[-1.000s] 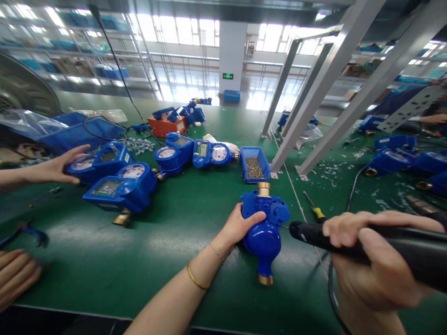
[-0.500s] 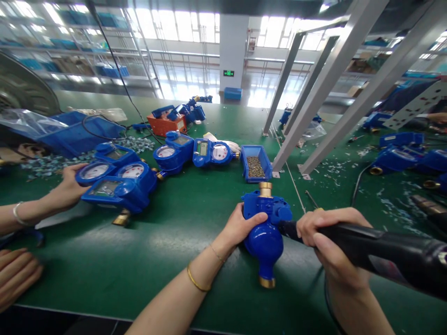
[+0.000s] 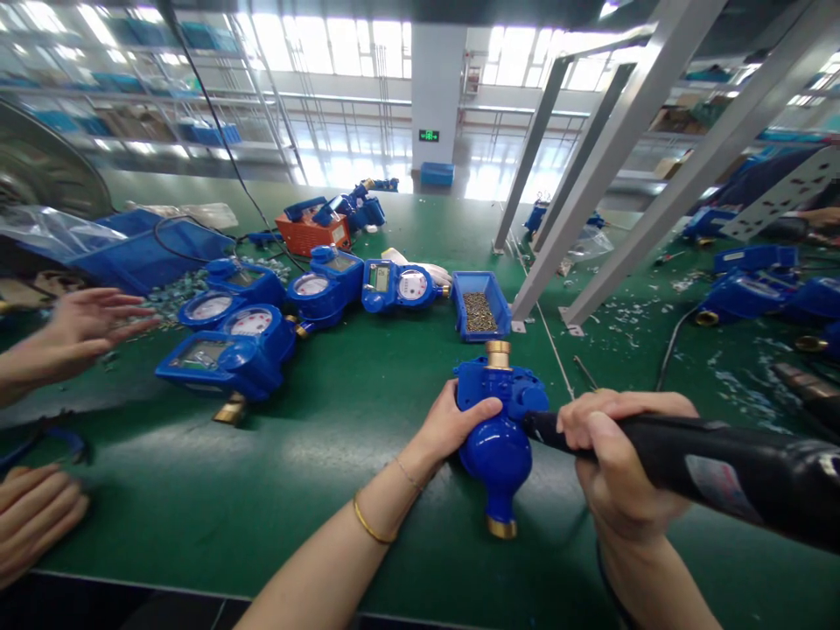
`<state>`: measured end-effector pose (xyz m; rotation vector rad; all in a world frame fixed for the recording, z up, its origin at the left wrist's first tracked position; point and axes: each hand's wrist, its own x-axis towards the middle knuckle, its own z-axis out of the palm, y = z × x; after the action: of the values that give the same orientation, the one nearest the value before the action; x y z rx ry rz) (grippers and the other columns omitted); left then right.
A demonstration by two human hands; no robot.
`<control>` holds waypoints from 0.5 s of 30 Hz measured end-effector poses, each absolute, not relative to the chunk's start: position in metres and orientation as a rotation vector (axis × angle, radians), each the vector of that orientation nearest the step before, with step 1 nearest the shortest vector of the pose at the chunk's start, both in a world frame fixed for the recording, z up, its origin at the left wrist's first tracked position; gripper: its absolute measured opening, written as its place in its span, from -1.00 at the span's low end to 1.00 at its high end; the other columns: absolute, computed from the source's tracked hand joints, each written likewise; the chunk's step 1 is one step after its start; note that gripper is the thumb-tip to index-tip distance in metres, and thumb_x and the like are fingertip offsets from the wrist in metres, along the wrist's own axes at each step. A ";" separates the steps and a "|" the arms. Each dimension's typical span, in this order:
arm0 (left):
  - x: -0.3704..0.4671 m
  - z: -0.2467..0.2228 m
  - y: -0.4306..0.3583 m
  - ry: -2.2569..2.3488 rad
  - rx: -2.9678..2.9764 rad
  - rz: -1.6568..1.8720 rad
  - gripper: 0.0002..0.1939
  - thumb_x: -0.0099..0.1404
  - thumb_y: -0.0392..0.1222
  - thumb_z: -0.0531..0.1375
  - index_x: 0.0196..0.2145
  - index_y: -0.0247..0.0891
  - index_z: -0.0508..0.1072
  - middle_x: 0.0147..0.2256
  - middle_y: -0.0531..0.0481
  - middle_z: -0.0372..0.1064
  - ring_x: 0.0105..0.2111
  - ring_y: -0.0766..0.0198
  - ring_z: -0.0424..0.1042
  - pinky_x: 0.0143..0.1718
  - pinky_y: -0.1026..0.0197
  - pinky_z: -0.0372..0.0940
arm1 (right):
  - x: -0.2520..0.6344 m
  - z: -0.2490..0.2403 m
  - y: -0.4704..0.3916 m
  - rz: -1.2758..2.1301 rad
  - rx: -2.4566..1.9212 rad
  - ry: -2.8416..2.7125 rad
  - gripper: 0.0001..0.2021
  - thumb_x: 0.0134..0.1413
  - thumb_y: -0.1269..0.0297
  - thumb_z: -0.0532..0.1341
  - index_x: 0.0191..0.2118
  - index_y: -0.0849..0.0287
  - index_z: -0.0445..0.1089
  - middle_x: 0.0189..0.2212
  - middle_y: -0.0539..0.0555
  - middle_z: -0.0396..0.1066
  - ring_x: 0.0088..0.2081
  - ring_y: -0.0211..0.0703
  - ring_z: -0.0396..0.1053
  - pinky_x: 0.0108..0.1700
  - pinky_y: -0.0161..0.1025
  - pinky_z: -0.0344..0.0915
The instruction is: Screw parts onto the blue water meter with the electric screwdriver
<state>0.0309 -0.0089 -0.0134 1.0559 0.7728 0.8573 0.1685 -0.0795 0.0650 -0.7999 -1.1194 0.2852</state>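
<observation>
A blue water meter point(image 3: 495, 459) with brass threaded ends lies face down on the green bench in front of me. My left hand point(image 3: 456, 424) is closed round its left side, the thumb across the back of the body. In my right hand point(image 3: 626, 446) is a black electric screwdriver point(image 3: 728, 464), held nearly level. Its tip meets the meter's right side, where the contact point is hidden. Just beyond the meter stands a small blue bin point(image 3: 482, 306) of brass-coloured screws.
Several finished-looking water meters point(image 3: 229, 350) sit to the left. A co-worker's hands point(image 3: 85, 328) are at the far left, near pliers point(image 3: 49, 442). Grey metal posts point(image 3: 591, 166) rise on the right. An orange box point(image 3: 313, 232) stands behind.
The co-worker's upper hand has let go of a water meter and drawn back left; that meter now sits farther back. My screwdriver has shifted slightly, while my left hand stays put.
</observation>
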 end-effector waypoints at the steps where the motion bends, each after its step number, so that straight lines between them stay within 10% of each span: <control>1: 0.031 -0.013 -0.009 0.765 1.057 0.858 -0.05 -0.08 0.34 0.46 0.05 -0.40 0.34 0.02 -0.33 0.40 0.01 -0.14 0.40 0.05 -0.06 0.30 | 0.168 0.065 -0.079 0.262 -0.801 -1.111 -0.82 0.00 0.55 0.26 -0.33 0.15 0.29 -0.63 -0.15 0.28 -0.64 -0.29 0.24 -0.55 -0.27 0.26; 15: 0.031 -0.011 -0.009 0.779 1.035 0.876 -0.06 -0.14 0.34 0.48 0.01 -0.37 0.37 -0.02 -0.30 0.42 -0.01 -0.12 0.42 0.04 -0.04 0.32 | 0.166 0.065 -0.082 0.185 -0.805 -1.105 -0.84 -0.01 0.52 0.27 -0.35 0.16 0.29 -0.66 -0.16 0.27 -0.67 -0.28 0.23 -0.52 -0.25 0.28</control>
<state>0.0312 -0.0088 -0.0111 1.0350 0.7795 0.8764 0.1664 -0.0823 0.0648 -0.8051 -1.1051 0.1847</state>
